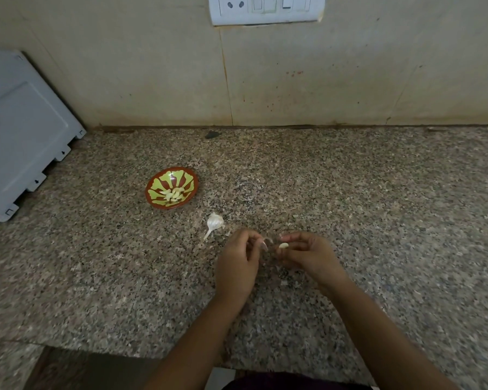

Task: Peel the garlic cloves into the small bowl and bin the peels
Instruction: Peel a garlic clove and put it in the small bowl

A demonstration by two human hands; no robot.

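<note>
The counter (350,192) is taking up most of the view, running back to a stained wall (152,66), with a grey box (20,130) leaning in at the far left and a switch plate (265,8) showing at the top.

Both arms are reaching in from below and meeting near the middle. The left hand (237,263) is curling its fingers narrowly, pinching what looks like a thin sliver of peel (265,244); it is too small to be sure. The right hand (307,254) is pinching a clove (283,245) at its fingertips, just beside the left hand's fingers, and the clove is looking bare and pale.

The bowl (190,175) is sitting well to the left of the hands, holding a small heap of peeled cloves (175,194). A part bulb (214,222) is lying between the bowl and the hands, its stalk pointing toward the person.

By my reading the job is running midway: several cloves are done, this one is coming clean and needs dropping in the bowl, and the bulb is waiting. No bin is showing, so the peels are waiting too.
</note>
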